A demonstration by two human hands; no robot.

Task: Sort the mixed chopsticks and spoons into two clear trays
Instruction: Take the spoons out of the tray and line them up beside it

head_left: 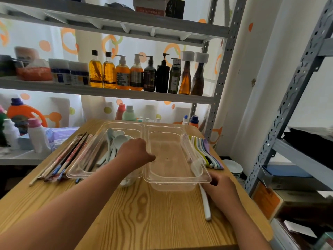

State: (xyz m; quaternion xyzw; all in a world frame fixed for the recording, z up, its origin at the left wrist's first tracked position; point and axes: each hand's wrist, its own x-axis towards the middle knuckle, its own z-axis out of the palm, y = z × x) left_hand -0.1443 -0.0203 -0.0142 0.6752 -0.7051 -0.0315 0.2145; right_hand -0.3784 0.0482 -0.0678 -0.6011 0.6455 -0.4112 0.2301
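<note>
Two clear trays stand side by side on the wooden table. The left tray holds pale spoons and a few chopsticks. The right tray looks bare inside. My left hand sits knuckles up over the adjoining rims, its fingers curled down into the left tray and its thumb over the right one. My right hand is at the right tray's near right corner, its fingers curled against the handle of a white spoon. Loose chopsticks lie left of the trays. Coloured spoons lie to the right.
A metal shelf rack with bottles stands behind the table. Detergent bottles and a tissue pack sit on a lower surface to the left. A second rack and stacked bowls are close on the right.
</note>
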